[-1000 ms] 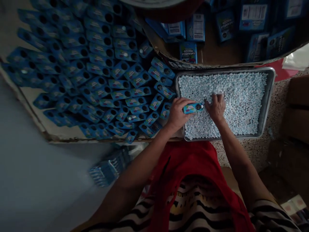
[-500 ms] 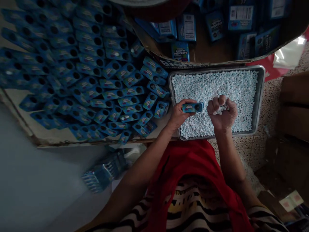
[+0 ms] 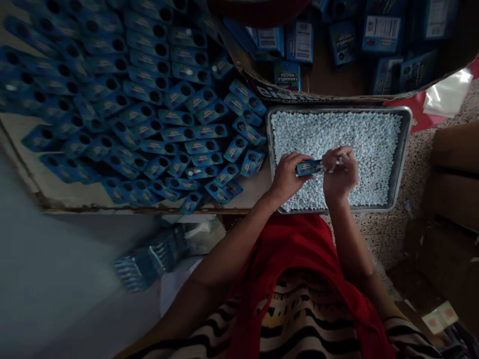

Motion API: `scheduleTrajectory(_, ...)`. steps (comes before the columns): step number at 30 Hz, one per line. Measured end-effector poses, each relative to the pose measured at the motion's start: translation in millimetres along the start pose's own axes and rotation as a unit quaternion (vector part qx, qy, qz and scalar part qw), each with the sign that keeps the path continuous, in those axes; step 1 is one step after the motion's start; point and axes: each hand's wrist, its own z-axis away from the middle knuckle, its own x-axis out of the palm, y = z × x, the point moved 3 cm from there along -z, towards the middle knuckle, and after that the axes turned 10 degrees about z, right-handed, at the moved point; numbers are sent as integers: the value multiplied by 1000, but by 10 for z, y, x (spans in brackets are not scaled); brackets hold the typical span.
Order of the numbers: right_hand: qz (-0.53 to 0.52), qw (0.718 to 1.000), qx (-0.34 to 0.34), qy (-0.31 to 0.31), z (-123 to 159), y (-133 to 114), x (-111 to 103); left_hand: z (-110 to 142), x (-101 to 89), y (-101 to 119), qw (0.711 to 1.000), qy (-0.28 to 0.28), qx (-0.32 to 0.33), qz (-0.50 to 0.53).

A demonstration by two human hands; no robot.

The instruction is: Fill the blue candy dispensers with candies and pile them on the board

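Between the fingers of my left hand (image 3: 288, 177) is a small blue candy box (image 3: 305, 168), held over the metal tray (image 3: 402, 159). Small pale blue and white candies (image 3: 374, 149) fill that tray. My right hand (image 3: 340, 172) is curled around some of these candies, its fingertips right at the box's end with the round hole. A few white pieces show between its fingers. The hole itself is mostly covered by the right fingers.
Many similar blue boxes (image 3: 172, 117) with dark round holes stand on the table (image 3: 254, 192) at left. Behind the tray, a cardboard carton (image 3: 318, 89) holds more blue boxes. Brown cartons (image 3: 452, 149) are stacked at right. A clear plastic bag (image 3: 449, 92) lies at the back right.
My right hand has moved left with its candies and now meets the box's holed end. My left hand has shifted slightly right with the box. The view has shifted a little.
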Motion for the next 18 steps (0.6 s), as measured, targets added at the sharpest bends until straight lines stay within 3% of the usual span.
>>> scheduleTrajectory(3, -92, 992, 78, 46, -110, 133, -224, -6, -16, -47, 1000, 22, 1, 0)
scheduleTrajectory(5, -94, 981, 152, 72, -159, 256, -453, -8, -34, -125, 998, 49, -17, 46)
scheduleTrajectory(7, -8, 976, 187, 108, -149, 358, -726, -2, -35, -207, 992, 57, -41, 105)
scheduleTrajectory(9, 137, 966, 177, 127, -83, 420, -990, 8, -13, -255, 987, 30, -51, 151)
scheduleTrajectory(11, 257, 944, 171, 113, 14, 464, -1201, 12, 7, -268, 983, 6, -44, 177)
scheduleTrajectory(14, 386, 902, 187, 51, 127, 488, -1396, 1, -3, -256, 980, 24, -37, 193)
scheduleTrajectory(18, 501, 855, 128, -35, 142, 309, -1357, 83, -183, -122, 977, 75, -45, 193)
